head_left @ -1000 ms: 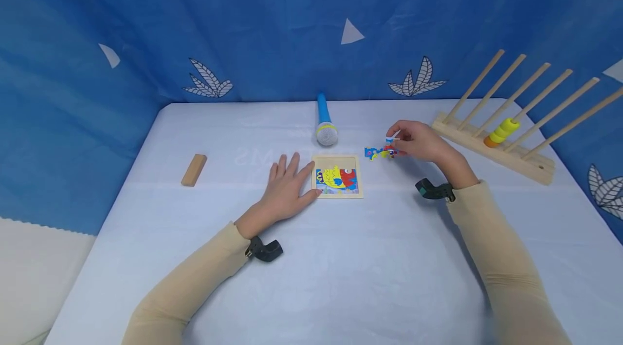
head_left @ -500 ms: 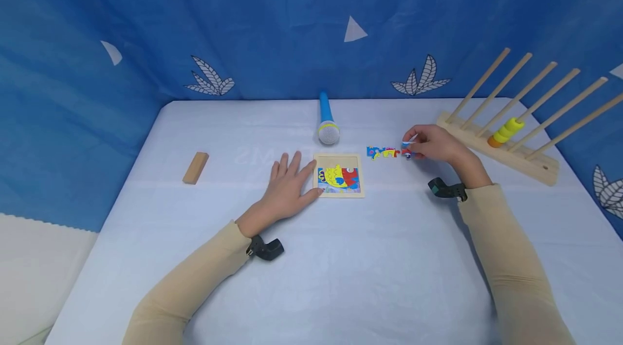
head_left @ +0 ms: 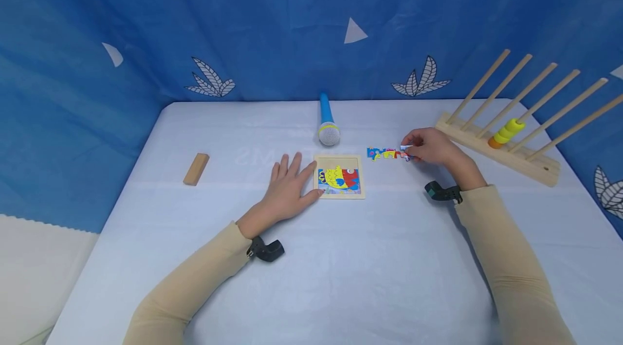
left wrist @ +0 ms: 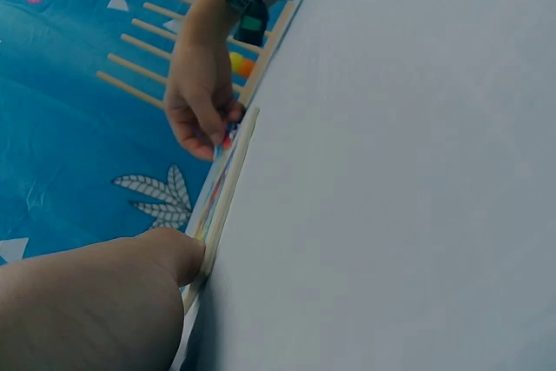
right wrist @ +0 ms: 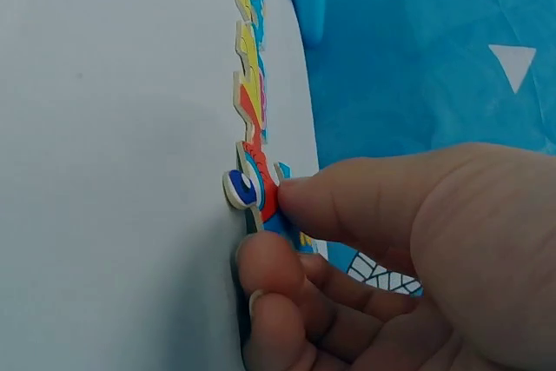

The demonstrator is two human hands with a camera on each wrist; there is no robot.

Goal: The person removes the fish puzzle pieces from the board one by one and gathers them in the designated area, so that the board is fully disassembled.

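Between thumb and fingers, my right hand pinches a jigsaw piece with red, blue and an eye printed on it. Its left edge lies right by two other puzzle pieces that sit in a row on the table. My left hand lies flat with fingers spread, thumb and index finger at the left rim of a square wooden puzzle tray. Inside that tray, assembled pieces form a yellow and red fish across the lower part; bare wood shows along the top.
A blue toy microphone lies behind the tray. At right stands a wooden peg rack with yellow and orange beads on one of its tall pegs. A wooden block lies at left on the white table.
My right hand drew the piece rightward, away from over the row, then brought it down and slightly left against the row's right end. My left hand stayed on the tray.
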